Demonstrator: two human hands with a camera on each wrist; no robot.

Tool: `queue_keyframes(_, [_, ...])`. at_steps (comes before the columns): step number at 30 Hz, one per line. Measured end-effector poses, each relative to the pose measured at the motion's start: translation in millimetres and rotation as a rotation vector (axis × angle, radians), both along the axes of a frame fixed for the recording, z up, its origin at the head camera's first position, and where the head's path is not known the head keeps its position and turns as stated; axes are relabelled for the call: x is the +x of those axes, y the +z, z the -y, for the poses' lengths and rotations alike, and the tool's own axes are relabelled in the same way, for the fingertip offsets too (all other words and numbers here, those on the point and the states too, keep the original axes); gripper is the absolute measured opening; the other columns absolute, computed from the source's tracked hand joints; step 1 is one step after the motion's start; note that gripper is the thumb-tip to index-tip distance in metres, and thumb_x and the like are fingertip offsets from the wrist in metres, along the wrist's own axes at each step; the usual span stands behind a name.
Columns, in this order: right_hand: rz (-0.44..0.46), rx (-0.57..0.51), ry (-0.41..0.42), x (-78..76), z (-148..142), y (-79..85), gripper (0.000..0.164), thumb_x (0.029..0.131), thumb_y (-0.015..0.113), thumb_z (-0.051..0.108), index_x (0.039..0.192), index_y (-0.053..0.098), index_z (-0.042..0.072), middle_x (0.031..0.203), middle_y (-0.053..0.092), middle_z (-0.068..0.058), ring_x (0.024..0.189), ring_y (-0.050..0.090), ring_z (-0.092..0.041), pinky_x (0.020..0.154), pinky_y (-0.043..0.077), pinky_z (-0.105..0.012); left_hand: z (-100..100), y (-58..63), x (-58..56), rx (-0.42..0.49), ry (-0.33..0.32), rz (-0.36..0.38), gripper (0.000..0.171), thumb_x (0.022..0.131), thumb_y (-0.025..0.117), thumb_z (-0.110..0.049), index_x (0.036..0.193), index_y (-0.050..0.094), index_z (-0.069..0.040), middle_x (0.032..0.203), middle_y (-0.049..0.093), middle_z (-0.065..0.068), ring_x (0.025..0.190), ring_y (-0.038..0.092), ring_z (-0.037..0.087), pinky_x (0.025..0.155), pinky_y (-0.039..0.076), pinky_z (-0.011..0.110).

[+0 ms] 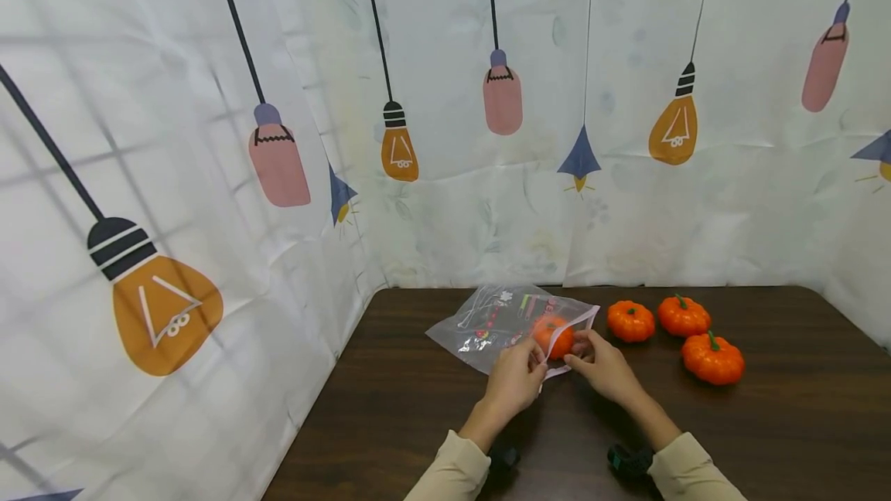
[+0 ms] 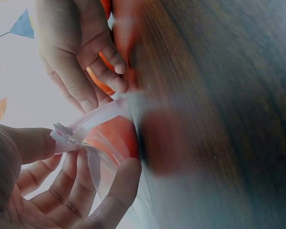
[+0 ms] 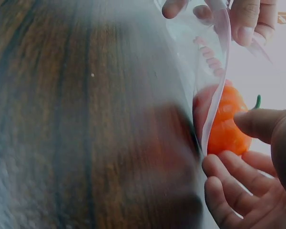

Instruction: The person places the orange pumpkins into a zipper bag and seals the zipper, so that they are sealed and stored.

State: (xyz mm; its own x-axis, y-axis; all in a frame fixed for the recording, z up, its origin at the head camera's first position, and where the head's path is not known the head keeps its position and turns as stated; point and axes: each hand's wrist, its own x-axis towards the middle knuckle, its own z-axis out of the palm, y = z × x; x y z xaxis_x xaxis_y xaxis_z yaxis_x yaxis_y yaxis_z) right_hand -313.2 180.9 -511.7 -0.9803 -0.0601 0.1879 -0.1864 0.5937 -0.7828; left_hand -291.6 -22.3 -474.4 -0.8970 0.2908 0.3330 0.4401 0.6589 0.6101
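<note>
Pinching the flimsy bag, the left hand flanks the pumpkin inside its mouth, likely light and slick, best cupped by the sides (whether the right hand grips, I cannot tell).

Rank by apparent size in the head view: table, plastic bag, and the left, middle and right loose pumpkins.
1. Table
2. Plastic bag
3. Right loose pumpkin; being nearer may enlarge it
4. Left loose pumpkin and middle loose pumpkin: too alike to rank
</note>
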Motion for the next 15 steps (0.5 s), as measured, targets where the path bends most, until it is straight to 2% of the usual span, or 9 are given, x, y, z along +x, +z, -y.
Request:
queue_keyframes(6, [0.004,-0.006,0.077,-0.7,-4.5,0.1,0.054,0.094,0.074,0.023,0.139,0.054,0.0,0.121,0.069,-0.017,0.086,0.064,-0.015,0.071,0.051,-0.025,-0.1,-0.9,-3.2,0.002,0.006,-0.014,0.015,0.091,0.072,-0.012,0.081,0.061,-0.018,0.063,0.053,-0.01,0.054,0.043,-0.001,0.054,0.035,0.018])
queue_keyframes(11, [0.011,-0.004,0.061,-0.1,-12.5,3.8,0.048,0.096,0.071,0.026,0.135,0.056,0.002,0.122,0.068,-0.018,0.089,0.066,-0.016,0.074,0.054,-0.027,0.5,-0.4,-3.0,0.014,0.011,-0.004,0.016,0.09,0.072,-0.012,0.08,0.061,-0.018,0.061,0.053,-0.01,0.053,0.043,-0.001,0.052,0.035,0.019])
queue_keyframes(15, [-0.024,0.002,0.034,-0.4,-22.5,11.3,0.042,0.098,0.069,0.024,0.131,0.059,0.001,0.119,0.068,-0.018,0.091,0.067,-0.019,0.076,0.054,-0.028,1.6,-0.2,-2.9,0.016,0.023,-0.009,0.015,0.089,0.073,-0.013,0.08,0.062,-0.017,0.062,0.054,-0.01,0.054,0.043,-0.001,0.053,0.035,0.018])
